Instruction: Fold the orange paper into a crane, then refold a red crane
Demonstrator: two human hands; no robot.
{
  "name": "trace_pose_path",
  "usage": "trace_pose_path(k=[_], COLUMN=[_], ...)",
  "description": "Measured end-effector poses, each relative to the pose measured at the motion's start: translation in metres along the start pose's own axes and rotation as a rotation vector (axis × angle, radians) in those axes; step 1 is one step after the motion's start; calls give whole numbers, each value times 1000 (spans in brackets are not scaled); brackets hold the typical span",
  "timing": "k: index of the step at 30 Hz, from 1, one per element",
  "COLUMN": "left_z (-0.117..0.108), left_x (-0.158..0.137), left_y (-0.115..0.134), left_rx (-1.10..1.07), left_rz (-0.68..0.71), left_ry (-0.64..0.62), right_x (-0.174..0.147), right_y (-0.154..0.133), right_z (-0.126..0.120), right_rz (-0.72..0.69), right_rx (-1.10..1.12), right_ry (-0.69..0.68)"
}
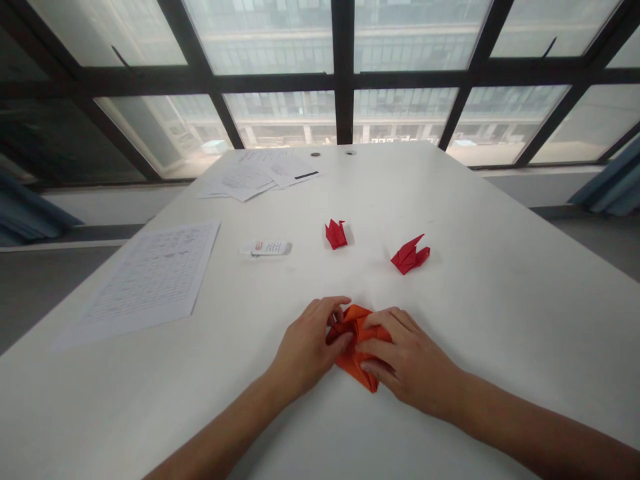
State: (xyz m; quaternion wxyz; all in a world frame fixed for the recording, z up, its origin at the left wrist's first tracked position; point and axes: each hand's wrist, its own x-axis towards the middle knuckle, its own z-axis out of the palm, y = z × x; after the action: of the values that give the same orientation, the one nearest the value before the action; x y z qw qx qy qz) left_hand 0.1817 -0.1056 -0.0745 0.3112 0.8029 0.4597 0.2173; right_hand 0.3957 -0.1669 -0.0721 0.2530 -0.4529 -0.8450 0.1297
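Note:
A partly folded sheet of orange origami paper (357, 365) lies on the white table between my hands. My left hand (309, 343) grips its left edge, the thumb on the paper and the fingers curled at the far-left corner. From the right, my right hand (403, 353) presses on it with bent fingers spread over the folds, covering its right part. Beyond my hands stand two red paper cranes: a small one (337, 235) near the middle and a larger one (410, 255) to the right.
On the white table (500, 320), a printed sheet (155, 273) lies at the left and several loose papers (260, 175) at the far left. A white tube-like item (267, 249) with printing rests left of the cranes. Dark-framed windows (345, 80) rise behind the table.

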Motion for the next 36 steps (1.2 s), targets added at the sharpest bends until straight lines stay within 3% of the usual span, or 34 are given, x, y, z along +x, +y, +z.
trace_pose_path(k=[4, 10, 32, 36], left_z=[-2, 0, -2, -4], left_x=[1, -2, -1, 1], left_y=[4, 1, -1, 2], left_rx=[8, 35, 27, 13], left_rz=[14, 54, 46, 59], left_ry=[3, 32, 23, -13], right_x=[1, -2, 0, 2], right_y=[1, 6, 4, 4], right_z=[1, 6, -6, -5], right_rz=[136, 213, 160, 219], right_rx=[64, 52, 7, 50], right_ry=[22, 53, -41, -31])
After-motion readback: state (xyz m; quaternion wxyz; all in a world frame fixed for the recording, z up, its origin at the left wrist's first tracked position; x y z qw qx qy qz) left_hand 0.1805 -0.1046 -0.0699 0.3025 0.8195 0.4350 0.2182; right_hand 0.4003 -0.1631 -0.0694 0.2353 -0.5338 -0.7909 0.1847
